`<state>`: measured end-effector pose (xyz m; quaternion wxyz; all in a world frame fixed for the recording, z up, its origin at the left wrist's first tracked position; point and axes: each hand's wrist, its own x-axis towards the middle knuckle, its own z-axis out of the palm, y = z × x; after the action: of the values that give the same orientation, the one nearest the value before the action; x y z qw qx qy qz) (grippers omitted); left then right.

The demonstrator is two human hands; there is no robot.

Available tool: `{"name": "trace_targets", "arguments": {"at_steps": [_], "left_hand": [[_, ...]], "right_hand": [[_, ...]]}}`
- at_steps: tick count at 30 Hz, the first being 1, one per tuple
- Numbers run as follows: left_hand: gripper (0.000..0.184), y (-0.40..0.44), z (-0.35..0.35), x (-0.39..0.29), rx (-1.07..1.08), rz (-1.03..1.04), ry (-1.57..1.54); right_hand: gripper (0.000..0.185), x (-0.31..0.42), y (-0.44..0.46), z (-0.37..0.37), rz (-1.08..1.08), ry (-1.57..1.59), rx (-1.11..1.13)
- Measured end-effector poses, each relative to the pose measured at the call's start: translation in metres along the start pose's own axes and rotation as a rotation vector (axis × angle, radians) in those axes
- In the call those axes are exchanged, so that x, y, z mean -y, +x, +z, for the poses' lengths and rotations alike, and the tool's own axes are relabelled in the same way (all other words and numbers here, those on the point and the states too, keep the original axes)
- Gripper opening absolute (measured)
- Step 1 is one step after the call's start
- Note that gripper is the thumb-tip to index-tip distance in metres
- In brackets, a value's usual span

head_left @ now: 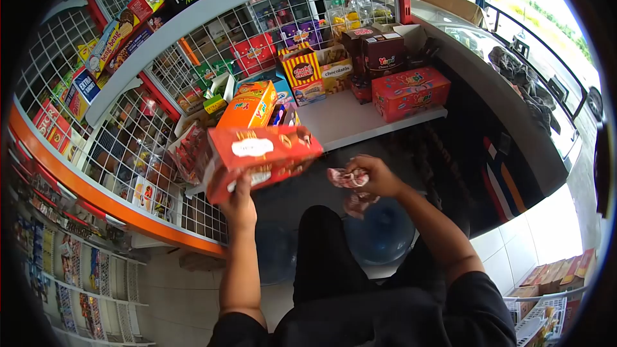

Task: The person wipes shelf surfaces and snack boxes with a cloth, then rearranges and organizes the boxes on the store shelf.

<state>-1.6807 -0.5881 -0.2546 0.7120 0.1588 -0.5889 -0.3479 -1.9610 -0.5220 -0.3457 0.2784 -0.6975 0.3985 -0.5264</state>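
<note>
A red carton [283, 144] is in my left hand [238, 204], tilted, with the thumb pressed on its near side. The carton is slightly blurred. My right hand [379, 178] is closed on small red-and-white wrapped packets [345, 178], some of them dangling below the fingers over my lap. Just behind the carton, an orange Yupi box [249, 104] stands on the shelf. A pink-red Yupi box [411, 93] sits at the shelf's right end, farther away than my right hand.
On the light shelf board [340, 119] stand a yellow-striped Choki Choki box [302, 76], a Chocolatos box [337, 75] and a dark brown Yupi box [384, 53]. Wire grid [109, 148] borders the left. Blue rounded containers [380, 234] lie beneath my legs.
</note>
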Motion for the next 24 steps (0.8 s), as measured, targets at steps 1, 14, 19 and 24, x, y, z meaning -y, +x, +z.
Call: {"name": "trace_targets", "arguments": {"at_steps": [1, 14, 19, 24], "left_hand": [[0.016, 0.015, 0.011, 0.005, 0.017, -0.014, -0.043], [0.051, 0.132, 0.138, 0.138, 0.423, -0.346, 0.037], [0.080, 0.131, 0.146, 0.175, 0.386, -0.266, 0.098], [0.065, 0.141, 0.138, 0.181, 0.351, -0.405, 0.109]], "right_hand": [[0.036, -0.007, -0.018, -0.006, 0.045, -0.034, -0.069], [0.032, -0.068, -0.119, -0.050, 0.465, -0.064, -0.566], [0.032, -0.061, -0.116, -0.055, 0.538, -0.192, -0.596], [0.030, -0.066, -0.112, -0.055, 0.604, -0.167, -0.604]]}}
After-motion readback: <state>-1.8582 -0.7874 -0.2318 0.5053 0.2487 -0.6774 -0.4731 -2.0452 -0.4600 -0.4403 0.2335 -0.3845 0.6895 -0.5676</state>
